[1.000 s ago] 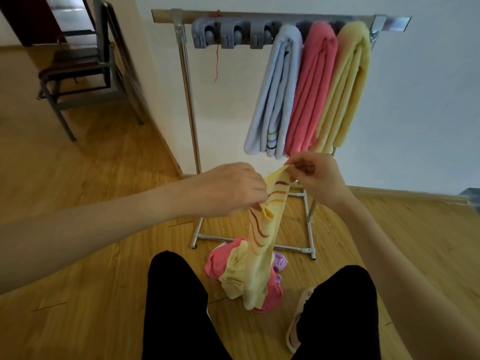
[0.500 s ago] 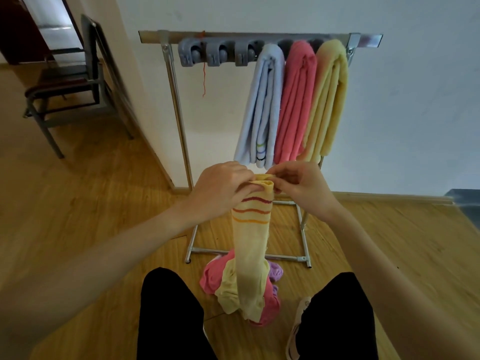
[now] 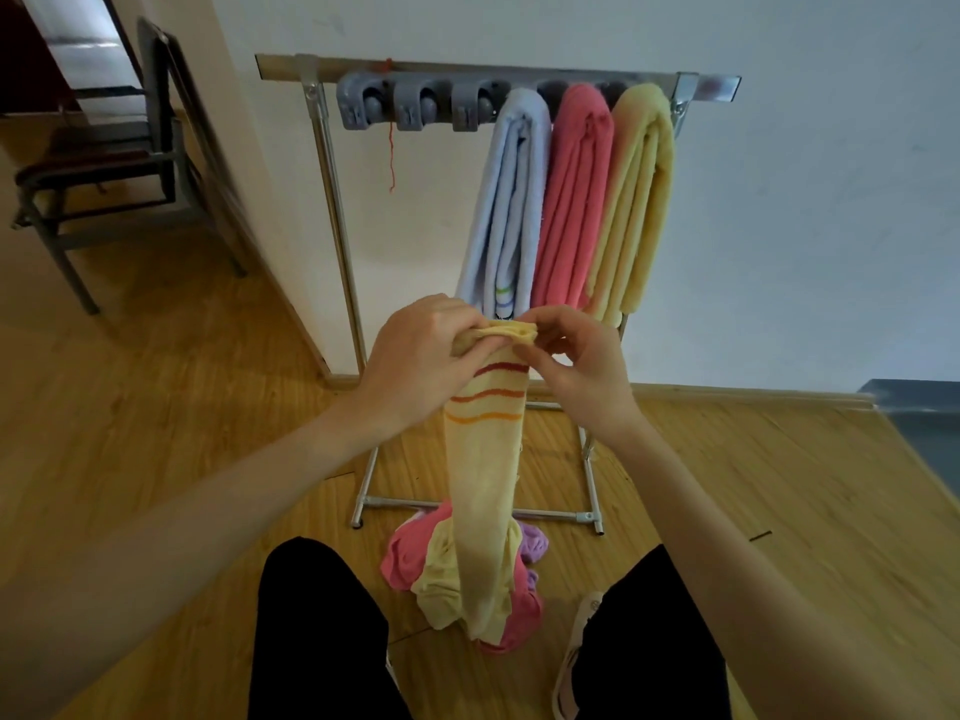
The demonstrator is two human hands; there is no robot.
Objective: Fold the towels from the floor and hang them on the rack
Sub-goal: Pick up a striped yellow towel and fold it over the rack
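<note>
A pale yellow towel with red and orange stripes [image 3: 485, 475] hangs lengthwise in front of me. My left hand [image 3: 423, 356] and my right hand [image 3: 576, 363] both pinch its gathered top edge, close together. Its lower end reaches a heap of pink and purple towels [image 3: 519, 615] on the floor. Behind stands the metal rack [image 3: 332, 210], with a light blue towel [image 3: 511, 200], a pink towel [image 3: 571, 194] and a yellow towel [image 3: 634, 200] folded over its top bar. Three grey clips [image 3: 421, 106] on the bar hold nothing.
A dark metal chair [image 3: 98, 168] stands at the far left by a doorway. The white wall is right behind the rack. My legs in black trousers [image 3: 322, 641] and a sandal [image 3: 576, 652] are at the bottom. The floor is wood.
My hands came together at the towel's top edge and smoothed it, so the twisted towel now hangs straight with its stripes level. The view shifted slightly.
</note>
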